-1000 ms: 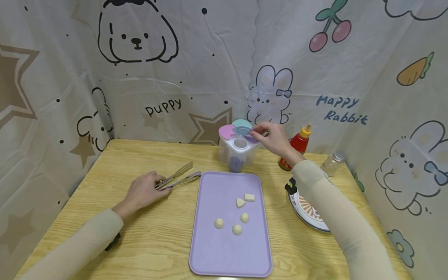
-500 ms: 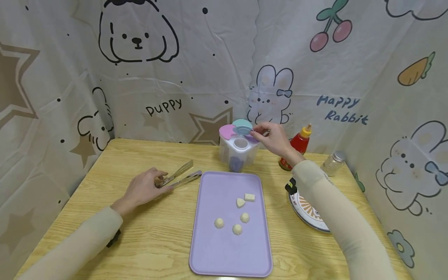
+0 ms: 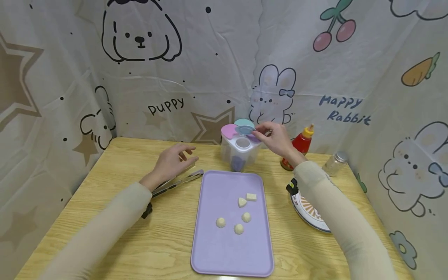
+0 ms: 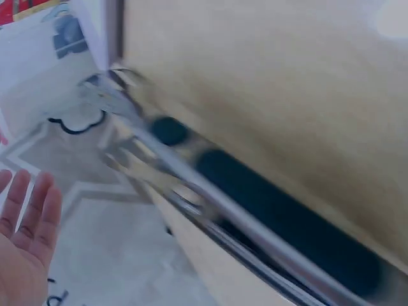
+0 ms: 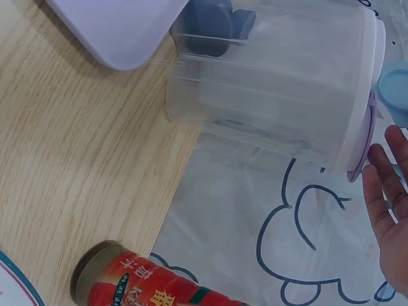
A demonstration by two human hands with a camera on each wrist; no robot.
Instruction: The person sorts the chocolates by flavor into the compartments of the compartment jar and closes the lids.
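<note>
At the back, my right hand pinches the edge of a raised blue lid. This lid belongs to a clear storage box with a white top, whose round opening is uncovered. A dark blue thing shows through the box wall in the right wrist view. My left hand is in the air with loosely bent fingers, holding nothing. Beneath its wrist lie metal tongs with dark grips, partly hidden by the arm; the left wrist view shows the tongs blurred.
A purple tray in the middle bears several small cream-coloured pieces. Right of the box stand a red sauce bottle and a glass shaker. A patterned plate lies partly under the right arm. Printed cloth hangs behind the table.
My left hand has let go of the tongs and moved up and right, towards the box. The tongs stay on the table. My right hand keeps its place at the lid.
</note>
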